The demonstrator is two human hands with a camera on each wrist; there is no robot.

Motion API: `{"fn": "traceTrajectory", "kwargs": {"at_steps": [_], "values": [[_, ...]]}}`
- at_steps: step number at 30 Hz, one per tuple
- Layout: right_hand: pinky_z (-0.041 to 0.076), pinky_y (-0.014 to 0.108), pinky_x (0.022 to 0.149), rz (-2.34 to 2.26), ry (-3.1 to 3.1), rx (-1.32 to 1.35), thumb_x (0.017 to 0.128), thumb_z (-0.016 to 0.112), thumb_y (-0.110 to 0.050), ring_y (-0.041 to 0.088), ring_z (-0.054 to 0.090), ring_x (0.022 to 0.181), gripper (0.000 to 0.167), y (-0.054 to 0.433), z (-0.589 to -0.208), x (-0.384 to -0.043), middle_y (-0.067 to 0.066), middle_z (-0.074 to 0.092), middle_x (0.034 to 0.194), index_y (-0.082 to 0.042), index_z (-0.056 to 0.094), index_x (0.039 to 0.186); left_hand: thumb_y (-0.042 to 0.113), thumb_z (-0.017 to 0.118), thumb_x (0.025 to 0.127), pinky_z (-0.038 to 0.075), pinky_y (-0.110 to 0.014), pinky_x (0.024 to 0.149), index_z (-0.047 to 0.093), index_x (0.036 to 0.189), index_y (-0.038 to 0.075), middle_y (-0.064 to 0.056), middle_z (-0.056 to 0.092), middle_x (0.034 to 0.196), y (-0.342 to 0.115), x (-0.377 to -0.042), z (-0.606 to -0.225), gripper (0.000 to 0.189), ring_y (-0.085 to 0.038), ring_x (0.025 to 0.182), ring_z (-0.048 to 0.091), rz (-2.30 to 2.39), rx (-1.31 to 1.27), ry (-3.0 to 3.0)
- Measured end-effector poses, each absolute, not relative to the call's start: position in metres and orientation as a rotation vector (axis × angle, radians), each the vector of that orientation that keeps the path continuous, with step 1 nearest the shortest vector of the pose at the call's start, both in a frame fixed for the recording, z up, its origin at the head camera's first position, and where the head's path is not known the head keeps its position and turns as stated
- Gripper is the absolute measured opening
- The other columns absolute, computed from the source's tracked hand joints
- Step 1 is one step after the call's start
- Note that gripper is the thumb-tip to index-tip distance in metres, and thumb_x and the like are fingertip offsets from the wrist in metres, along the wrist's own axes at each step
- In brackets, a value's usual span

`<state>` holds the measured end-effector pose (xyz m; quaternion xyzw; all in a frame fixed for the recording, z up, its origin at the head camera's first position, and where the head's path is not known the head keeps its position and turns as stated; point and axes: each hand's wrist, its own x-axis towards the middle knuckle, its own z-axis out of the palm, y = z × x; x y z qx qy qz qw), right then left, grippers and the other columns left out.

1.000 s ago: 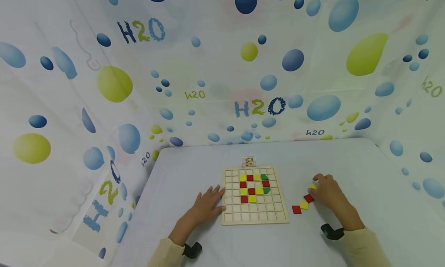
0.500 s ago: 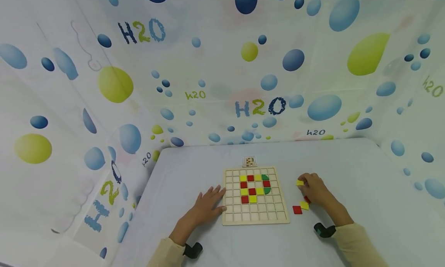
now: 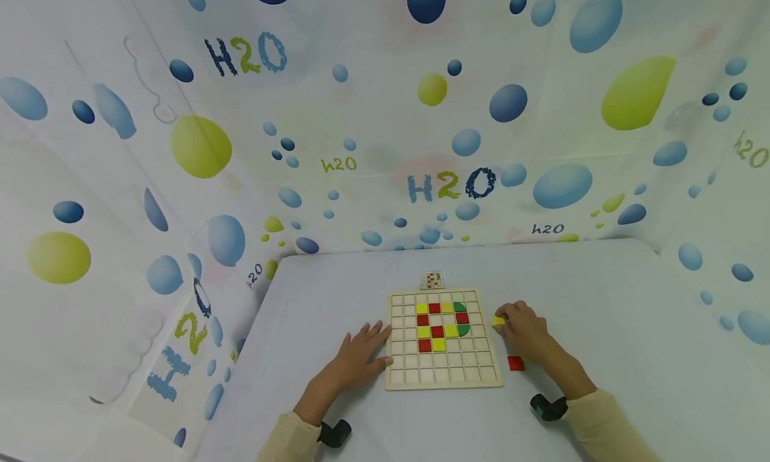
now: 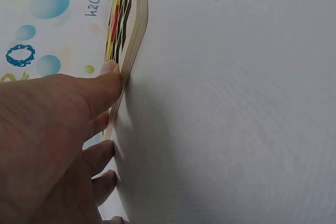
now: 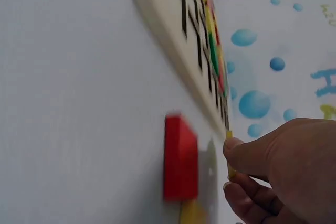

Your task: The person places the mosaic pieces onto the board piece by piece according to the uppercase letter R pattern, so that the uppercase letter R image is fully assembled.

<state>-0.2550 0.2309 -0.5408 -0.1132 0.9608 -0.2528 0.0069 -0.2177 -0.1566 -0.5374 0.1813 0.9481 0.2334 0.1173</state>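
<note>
A square wooden grid board [image 3: 445, 376] lies on the table with red, yellow and green tiles set in its cells. My left hand [image 3: 356, 359] lies at the board's left edge, fingers spread, with thumb and fingertips touching the rim in the left wrist view. Just off the board's right edge, my right hand [image 3: 525, 331] pinches a yellow square tile [image 3: 498, 321] between thumb and fingers. In the right wrist view this tile [image 5: 229, 156] shows edge-on. A loose red tile [image 3: 515, 363] lies below the right hand, with a yellow tile [image 5: 192, 213] behind it in the right wrist view.
A small printed pattern card [image 3: 432, 280] lies behind the board's far edge. White cloth [image 3: 325, 295] covers the table, and a patterned curtain [image 3: 373, 114] rises behind it and at the sides.
My right hand has taken the yellow tile from the top of the loose row and carried it left to the board's right edge. The left hand has stayed in place.
</note>
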Motion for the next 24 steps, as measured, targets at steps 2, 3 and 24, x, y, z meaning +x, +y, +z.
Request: {"fn": "traceTrajectory", "kwargs": {"at_steps": [2, 3, 24], "values": [[0.046, 0.051, 0.081, -0.782, 3.020, -0.364, 0.100, 0.072, -0.016, 0.031, 0.061, 0.108, 0.024, 0.221, -0.537, -0.251, 0.013, 0.061, 0.116, -0.004, 0.065, 0.120, 0.044, 0.063, 0.105, 0.015, -0.073, 0.124, 0.039, 0.165, 0.016, -0.015, 0.032, 0.172, -0.157, -0.218, -0.538, 0.070, -0.043, 0.160, 0.024, 0.677, 0.527, 2.774], [0.046, 0.051, 0.081, -0.779, 3.022, -0.373, 0.100, 0.073, -0.017, 0.031, 0.061, 0.109, 0.025, 0.215, -0.535, -0.249, 0.013, 0.061, 0.116, -0.005, 0.065, 0.120, 0.044, 0.063, 0.105, 0.015, -0.073, 0.124, 0.039, 0.165, 0.016, -0.015, 0.032, 0.172, -0.157, -0.217, -0.538, 0.070, -0.043, 0.160, 0.024, 0.676, 0.526, 2.774], [0.037, 0.031, 0.074, -0.731, 3.007, -0.893, 0.091, 0.085, -0.024, 0.012, 0.061, 0.094, 0.016, 0.107, -0.541, -0.209, -0.007, 0.061, 0.100, -0.023, 0.070, 0.096, 0.043, 0.065, 0.105, 0.014, -0.075, 0.123, 0.039, 0.164, 0.016, -0.015, 0.033, 0.171, -0.156, -0.218, -0.535, 0.071, -0.045, 0.159, 0.025, 0.685, 0.538, 2.771]]}}
